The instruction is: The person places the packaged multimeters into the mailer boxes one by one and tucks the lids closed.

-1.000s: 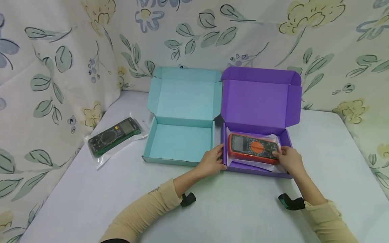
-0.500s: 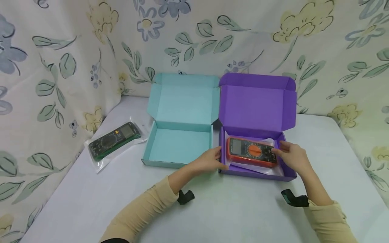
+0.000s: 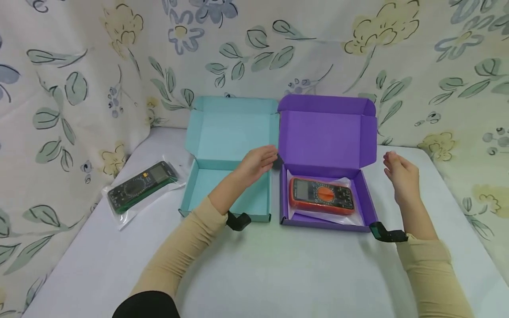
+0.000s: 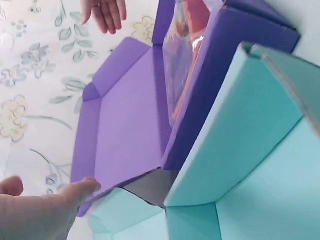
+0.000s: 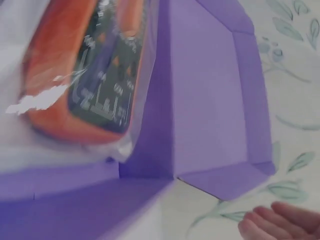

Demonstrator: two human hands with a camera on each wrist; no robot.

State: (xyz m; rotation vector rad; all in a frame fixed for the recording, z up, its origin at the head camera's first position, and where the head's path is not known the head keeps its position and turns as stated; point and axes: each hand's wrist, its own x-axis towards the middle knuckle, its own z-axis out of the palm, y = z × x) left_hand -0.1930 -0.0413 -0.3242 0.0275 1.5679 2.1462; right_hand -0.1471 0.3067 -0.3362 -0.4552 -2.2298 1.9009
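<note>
The purple box point(image 3: 320, 139) looks smooth, matt cardboard.

Bright, even, diffuse light fills the head view, with soft grey shadows on the table point(image 3: 302, 274) beside both sleeves point(image 3: 429, 274). Shapes there are fairly crisp, though fine lettering on the orange meter point(image 3: 321, 195) is too small to read. In the left wrist view the cloth point(image 4: 30, 120) looks pale and washed out, and white glare glints on the bag point(image 4: 177, 65). The right wrist view is duller and hazy: lettering smears, a white streak crosses the meter's side, and the right hand point(image 5: 285, 225) is soft.
</note>
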